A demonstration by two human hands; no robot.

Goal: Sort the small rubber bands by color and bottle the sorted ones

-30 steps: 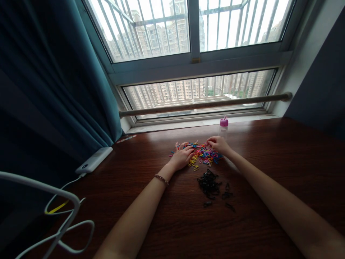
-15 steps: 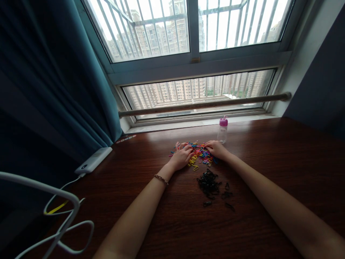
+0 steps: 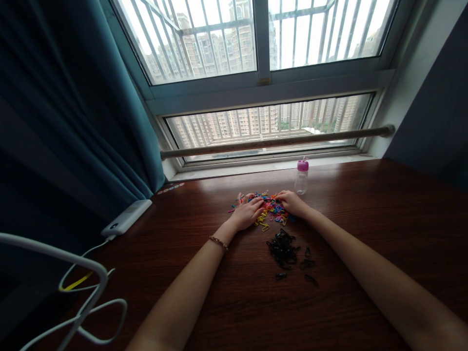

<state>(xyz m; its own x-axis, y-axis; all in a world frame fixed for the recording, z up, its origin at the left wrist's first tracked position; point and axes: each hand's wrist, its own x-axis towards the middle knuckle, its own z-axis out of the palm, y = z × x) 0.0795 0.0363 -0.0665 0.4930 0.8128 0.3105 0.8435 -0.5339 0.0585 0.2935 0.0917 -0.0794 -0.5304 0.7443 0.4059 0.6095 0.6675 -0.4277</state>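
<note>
1. Our left hand [image 3: 248,213] lay flat and released on the left edge of the coloured bands [image 3: 272,210], gripping nothing.
2. Our right hand [image 3: 292,204] curled its fingertips into the pile's right side; we could not tell whether it pinched a band.
3. The pile sat mid-surface [image 3: 365,219], with the black bands [image 3: 283,248] gathered apart, nearer us.
4. We judged the picking-over partway done; a next pick called for a fine pinch on one band alone.
5. A pink-capped bottle [image 3: 302,178] stood just beyond.

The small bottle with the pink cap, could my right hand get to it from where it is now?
Probably yes. The right hand rests on the coloured bands, and the bottle stands upright just beyond it with bare table between.
</note>
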